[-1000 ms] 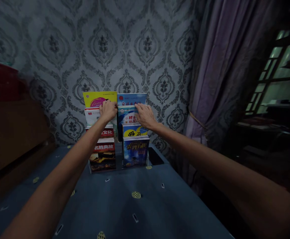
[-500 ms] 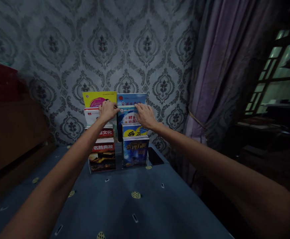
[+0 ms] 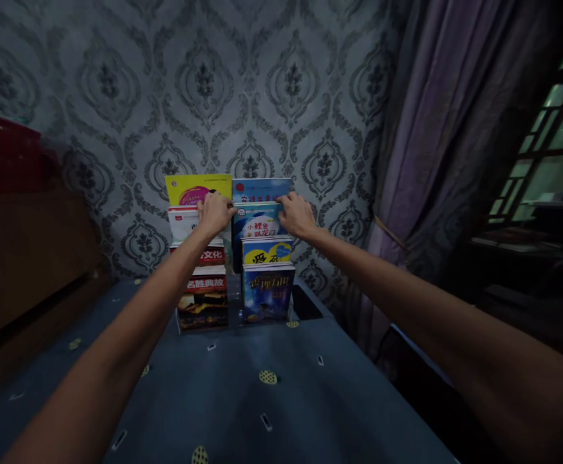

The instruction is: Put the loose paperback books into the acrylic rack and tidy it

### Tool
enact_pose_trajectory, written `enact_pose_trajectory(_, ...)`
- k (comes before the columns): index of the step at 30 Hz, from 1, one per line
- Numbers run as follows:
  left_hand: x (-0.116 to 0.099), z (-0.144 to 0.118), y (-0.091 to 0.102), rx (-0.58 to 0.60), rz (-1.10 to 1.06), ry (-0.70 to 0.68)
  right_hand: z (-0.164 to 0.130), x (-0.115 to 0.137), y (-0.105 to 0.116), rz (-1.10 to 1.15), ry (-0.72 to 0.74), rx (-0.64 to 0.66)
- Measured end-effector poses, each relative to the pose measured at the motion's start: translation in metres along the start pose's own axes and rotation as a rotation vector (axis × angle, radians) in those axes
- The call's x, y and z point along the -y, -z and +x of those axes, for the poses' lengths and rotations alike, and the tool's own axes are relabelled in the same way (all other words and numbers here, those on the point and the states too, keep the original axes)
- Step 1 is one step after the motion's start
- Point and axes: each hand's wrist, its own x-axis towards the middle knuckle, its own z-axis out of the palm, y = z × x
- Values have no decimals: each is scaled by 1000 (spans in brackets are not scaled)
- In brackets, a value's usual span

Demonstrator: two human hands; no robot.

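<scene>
A tiered stand of books sits at the far end of a blue patterned tabletop [image 3: 262, 399], against the wall. My left hand [image 3: 216, 214] grips the top left corner of a blue-and-white picture book [image 3: 256, 223] in the right column's second-highest tier. My right hand [image 3: 296, 216] holds the same book at its upper right edge. Behind it stands a blue book [image 3: 260, 189], and a yellow book [image 3: 195, 189] tops the left column. Below are a yellow-and-blue book [image 3: 266, 251] and a dark blue book [image 3: 267, 292]. The left column holds a white book [image 3: 182, 222] and red-titled books [image 3: 204, 299].
Grey damask wallpaper [image 3: 204, 84] backs the stand. A purple curtain [image 3: 436, 142] hangs to the right, with a window [image 3: 552, 148] beyond it. A wooden cabinet [image 3: 24, 258] with a red object [image 3: 0, 151] on top stands to the left. A dark slot [image 3: 307, 303] lies right of the stand.
My right hand slid from the top front of the blue-and-white book to its upper right edge. My left hand stayed at the top left corner. The view shifted slightly.
</scene>
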Motion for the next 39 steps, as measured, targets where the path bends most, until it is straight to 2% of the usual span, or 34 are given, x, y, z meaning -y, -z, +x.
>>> enact_pose_trajectory(6, -2, 0, 2, 14, 15, 5, -1, 0, 6, -27, 22, -32)
enact_pose_trajectory(14, -2, -1, 1, 25, 46, -2, -4, 4, 6, -32, -1, 38)
enact_pose_trajectory(19, 1, -5, 5, 39, 65, -104, -13, 3, 0, 46, 28, 42)
enact_pose_trajectory(23, 12, -14, 15, 20, 68, -168, -31, 3, -1, 94, 36, -21)
enact_pose_trajectory(26, 28, -30, 22, -47, 112, -237, -50, 8, 0, 104, 73, -46)
enact_pose_trajectory(29, 46, -59, 22, -51, 176, -315, -70, 13, -3, 105, 162, 36)
enact_pose_trajectory(31, 56, -81, 15, -14, 218, -344, -81, 15, -8, 109, 205, 104)
enact_pose_trajectory(34, 69, -108, 0, 31, 243, -350, -90, 18, -17, 112, 191, 168)
enact_pose_trajectory(39, 79, -126, -20, 44, 213, -289, -94, 20, -26, 109, 158, 196)
